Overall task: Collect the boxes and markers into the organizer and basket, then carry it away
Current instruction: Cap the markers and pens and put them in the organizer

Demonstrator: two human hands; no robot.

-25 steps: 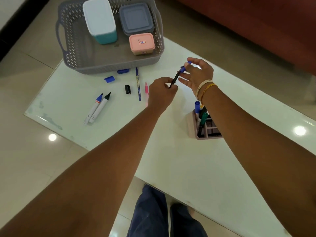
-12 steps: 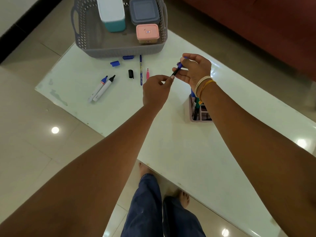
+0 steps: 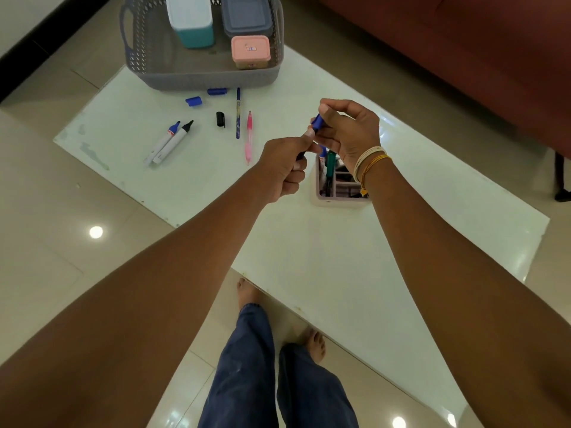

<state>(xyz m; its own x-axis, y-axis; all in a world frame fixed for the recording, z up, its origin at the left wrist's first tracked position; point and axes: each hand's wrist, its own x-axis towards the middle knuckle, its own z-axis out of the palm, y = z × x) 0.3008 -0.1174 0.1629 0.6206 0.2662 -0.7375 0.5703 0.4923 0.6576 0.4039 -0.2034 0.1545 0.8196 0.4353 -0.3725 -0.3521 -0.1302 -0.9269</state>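
My left hand [image 3: 282,168] grips the barrel of a black marker, and my right hand [image 3: 347,131] pinches its blue cap [image 3: 317,122] at the tip. Both hands hover just above the pink organizer [image 3: 340,199], which holds several markers. A grey basket [image 3: 213,77] at the table's far end contains a teal box with a white lid [image 3: 190,20], a dark grey box [image 3: 245,15] and a pink box [image 3: 250,50]. Two uncapped white markers [image 3: 168,142], a blue pen [image 3: 238,112] and a pink pen [image 3: 248,137] lie on the table.
Two blue caps [image 3: 194,101] and a black cap [image 3: 220,119] lie loose in front of the basket. The white table [image 3: 324,257] stands on a tiled floor, with a reddish sofa [image 3: 463,57] to the right. My legs and bare feet [image 3: 315,344] stand at the near table edge.
Both hands have drawn together and nearer to me, now over the organizer. The cap sits closer to the marker's tip. The view has tilted down, showing my feet.
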